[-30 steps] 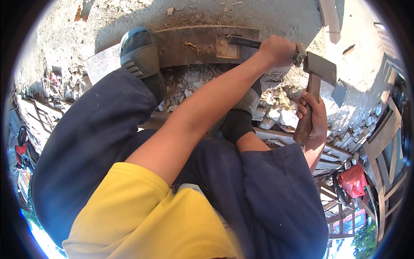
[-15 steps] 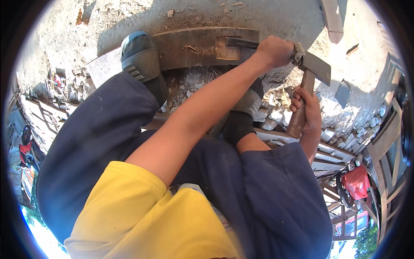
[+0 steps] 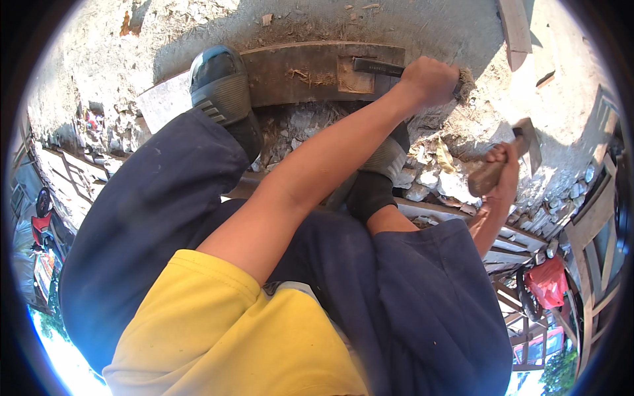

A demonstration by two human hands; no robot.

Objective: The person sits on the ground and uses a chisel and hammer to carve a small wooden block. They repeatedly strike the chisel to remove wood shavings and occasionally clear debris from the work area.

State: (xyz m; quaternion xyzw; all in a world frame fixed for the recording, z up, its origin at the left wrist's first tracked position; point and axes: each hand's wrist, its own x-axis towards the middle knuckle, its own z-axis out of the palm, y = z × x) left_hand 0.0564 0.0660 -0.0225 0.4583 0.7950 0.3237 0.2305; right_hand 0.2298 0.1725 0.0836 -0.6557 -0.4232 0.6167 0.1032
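Note:
My left hand (image 3: 429, 80) is wrapped round a chisel (image 3: 378, 67). Its dark flat blade points left, over a pale rectangular recess (image 3: 353, 80) cut into a brown wooden board (image 3: 277, 74). The chisel's frayed, fibrous butt sticks out on the right side of that fist. Farther right and nearer to me, my right hand (image 3: 507, 170) grips a hammer (image 3: 485, 178) by its thick wooden handle. The hammer's metal head is slightly blurred and apart from the chisel. Some shavings (image 3: 310, 77) lie on the board left of the recess.
My left sandalled foot (image 3: 221, 86) stands on the board's left part; my other foot (image 3: 383, 162) is beneath my left forearm. Rubble (image 3: 429, 177) and wooden slats (image 3: 515, 237) lie on the near side. A timber piece (image 3: 515, 33) lies at far right, a red bag (image 3: 547, 282) at lower right.
My right hand has moved the hammer right and toward me, off the chisel's butt. My left hand still holds the chisel over the recess; the whole view has shifted slightly.

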